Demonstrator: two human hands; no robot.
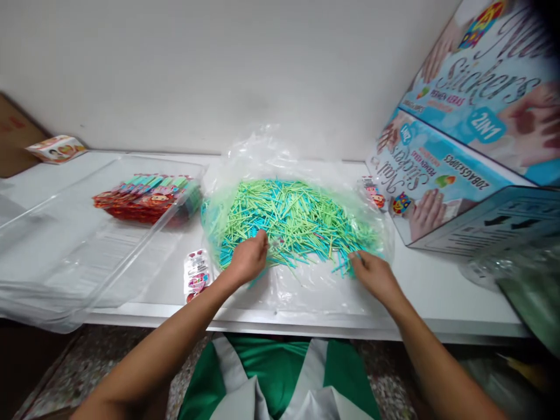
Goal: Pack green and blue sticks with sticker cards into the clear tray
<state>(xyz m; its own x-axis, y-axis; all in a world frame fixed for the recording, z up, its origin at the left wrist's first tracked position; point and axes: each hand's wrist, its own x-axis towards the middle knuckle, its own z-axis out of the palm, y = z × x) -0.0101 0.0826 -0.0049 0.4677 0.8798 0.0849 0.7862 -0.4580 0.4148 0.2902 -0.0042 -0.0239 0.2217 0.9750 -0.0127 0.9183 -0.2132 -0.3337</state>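
A wide pile of thin green and blue sticks [289, 216] lies in an opened clear plastic bag [301, 297] on the white table. My left hand [250, 258] is closed at the pile's near left edge. A blue stick shows beneath it, but what its fingers hold is hidden. At the near right edge, my right hand [374, 274] has its thumb and fingers pinched together, with blue sticks close to the fingertips. Whatever it grips is too small to make out. Left of the bag lies a small printed blister-like packet [196, 273].
A clear plastic tub [109, 286] stands on the left, with a stack of red printed packets [149, 198] seen through it. Large blue printed cartons [437, 181] stand on the right. Another small packet [373, 192] lies beside them. The table's front edge [306, 329] is near my body.
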